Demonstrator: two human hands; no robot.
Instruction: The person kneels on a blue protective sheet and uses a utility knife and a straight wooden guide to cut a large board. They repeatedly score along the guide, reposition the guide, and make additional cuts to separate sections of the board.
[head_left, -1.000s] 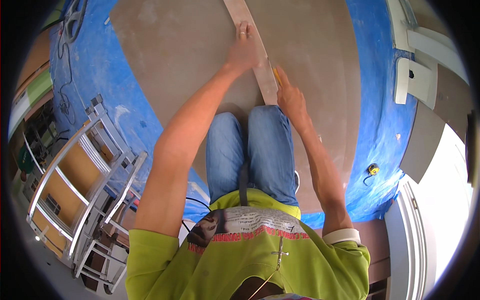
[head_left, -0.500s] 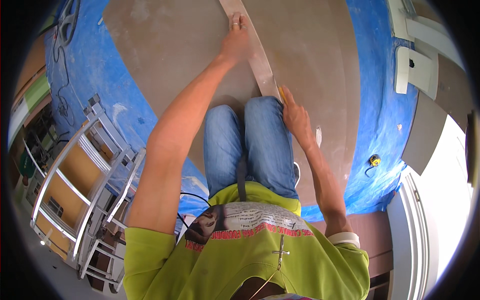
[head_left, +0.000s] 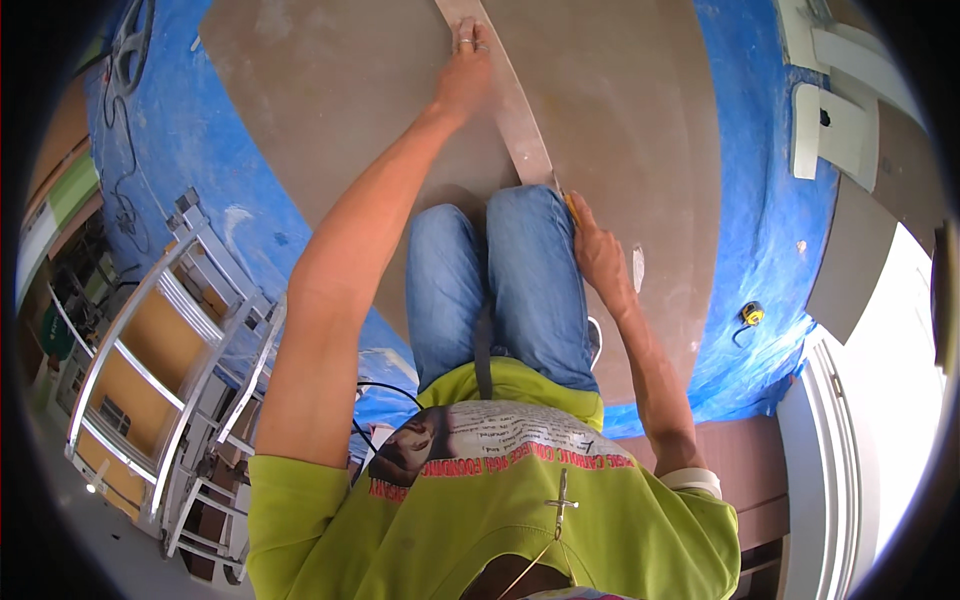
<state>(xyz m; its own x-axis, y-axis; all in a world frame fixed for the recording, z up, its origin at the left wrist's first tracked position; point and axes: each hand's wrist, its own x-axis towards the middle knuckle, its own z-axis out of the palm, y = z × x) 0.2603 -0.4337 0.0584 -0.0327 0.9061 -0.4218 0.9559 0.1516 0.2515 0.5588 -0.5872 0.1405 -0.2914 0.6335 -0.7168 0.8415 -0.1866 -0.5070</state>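
I kneel on a large brown board (head_left: 320, 100). A long narrow pale strip (head_left: 522, 120) lies on it, running away from my right knee. My left hand (head_left: 465, 75) presses flat on the far part of the strip, arm stretched out. My right hand (head_left: 598, 250) sits beside my right knee at the strip's near end, closed around a small yellow tool (head_left: 570, 207) whose tip rests against the strip's edge. What kind of tool it is I cannot tell.
Blue sheeting (head_left: 775, 210) covers the floor around the board. A yellow tape measure (head_left: 752, 313) lies on it at right, and a small pale offcut (head_left: 639, 268) lies on the board. A metal ladder (head_left: 150, 340) lies at left, white fittings (head_left: 835, 130) at upper right.
My right hand has slid along the strip's edge toward my body, from mid-strip to beside my knee. My left hand has stayed pressed on the strip.
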